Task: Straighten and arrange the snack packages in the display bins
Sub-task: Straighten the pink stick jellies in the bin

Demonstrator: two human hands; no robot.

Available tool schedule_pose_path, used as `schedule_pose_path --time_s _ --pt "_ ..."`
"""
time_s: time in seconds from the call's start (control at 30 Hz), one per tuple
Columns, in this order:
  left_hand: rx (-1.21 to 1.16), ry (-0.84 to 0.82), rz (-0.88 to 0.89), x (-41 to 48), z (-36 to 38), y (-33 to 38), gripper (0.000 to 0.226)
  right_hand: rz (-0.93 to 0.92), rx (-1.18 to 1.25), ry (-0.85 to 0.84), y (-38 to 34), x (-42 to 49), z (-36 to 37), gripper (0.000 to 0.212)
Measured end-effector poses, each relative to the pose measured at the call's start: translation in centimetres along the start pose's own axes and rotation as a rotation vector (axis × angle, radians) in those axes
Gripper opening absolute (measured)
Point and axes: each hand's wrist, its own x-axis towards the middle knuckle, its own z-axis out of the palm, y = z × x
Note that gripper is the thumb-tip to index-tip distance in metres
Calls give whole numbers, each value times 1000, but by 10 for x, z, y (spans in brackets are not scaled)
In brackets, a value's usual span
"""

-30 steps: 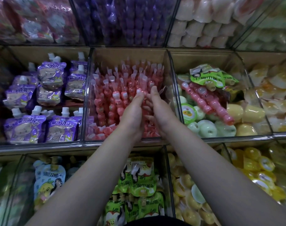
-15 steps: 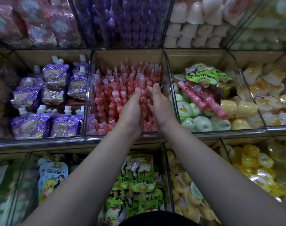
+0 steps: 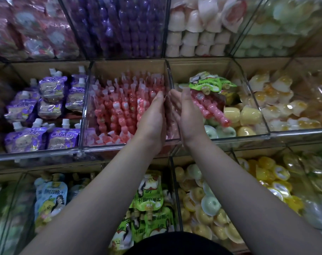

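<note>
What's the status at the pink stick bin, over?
Left hand, right hand open, flanking clear divider. Pink sticks upright by left hand. Stray pink sticks, green pouch in jelly cup bin.

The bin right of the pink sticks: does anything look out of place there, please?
Yes: a green pouch and a bundle of pink sticks lie askew on top of its yellow jelly cups, goods of a different kind.

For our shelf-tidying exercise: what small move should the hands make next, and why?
Probably the right hand should grip the stray pink jelly sticks beside it and lift them over the clear divider into the bin of matching sticks, where the left hand is. They lie among yellow and green jelly cups, partly under a green pouch, so they look misplaced.
</note>
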Motion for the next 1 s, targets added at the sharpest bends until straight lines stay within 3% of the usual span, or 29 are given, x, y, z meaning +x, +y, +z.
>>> schedule_pose_path --time_s 0.17,0.33,0.47,0.63,0.8,1.0 --pt "23 -10 27 -2 24 -1 34 -17 -12 11 -12 -1 -23 56" --pt "12 -48 -29 -4 42 -3 50 -36 27 33 -18 2 -47 58" --pt "-4 -30 -44 -1 57 -6 54 -35 34 39 -20 7 -61 72" --pt "-31 -66 -11 9 71 -14 37 -41 43 51 -20 13 -77 57" --pt "72 -19 26 13 85 -18 34 -33 23 18 -22 15 -89 54" --pt "25 32 -20 18 88 -18 51 -36 7 -3 -23 19 -101 53"
